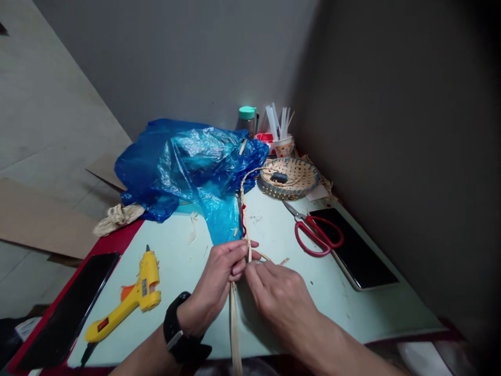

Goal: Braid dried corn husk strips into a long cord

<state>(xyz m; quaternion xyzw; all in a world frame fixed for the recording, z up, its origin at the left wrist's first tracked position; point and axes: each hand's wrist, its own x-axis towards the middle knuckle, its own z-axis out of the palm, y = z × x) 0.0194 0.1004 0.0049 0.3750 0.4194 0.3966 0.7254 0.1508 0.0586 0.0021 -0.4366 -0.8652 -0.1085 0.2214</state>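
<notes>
My left hand, with a black watch on the wrist, pinches a thin braided straw cord near the middle of the pale green table. My right hand is closed on the same spot from the right, fingertips touching the left ones. The cord arcs up and away toward a small woven basket. A flat pale strip runs from between my hands down toward me. Both hands are closed on the weaving material.
A yellow glue gun lies at the left, beside a black phone. Red scissors and a dark tablet lie at the right. A crumpled blue plastic bag, a green-capped jar and a cup of sticks stand at the back.
</notes>
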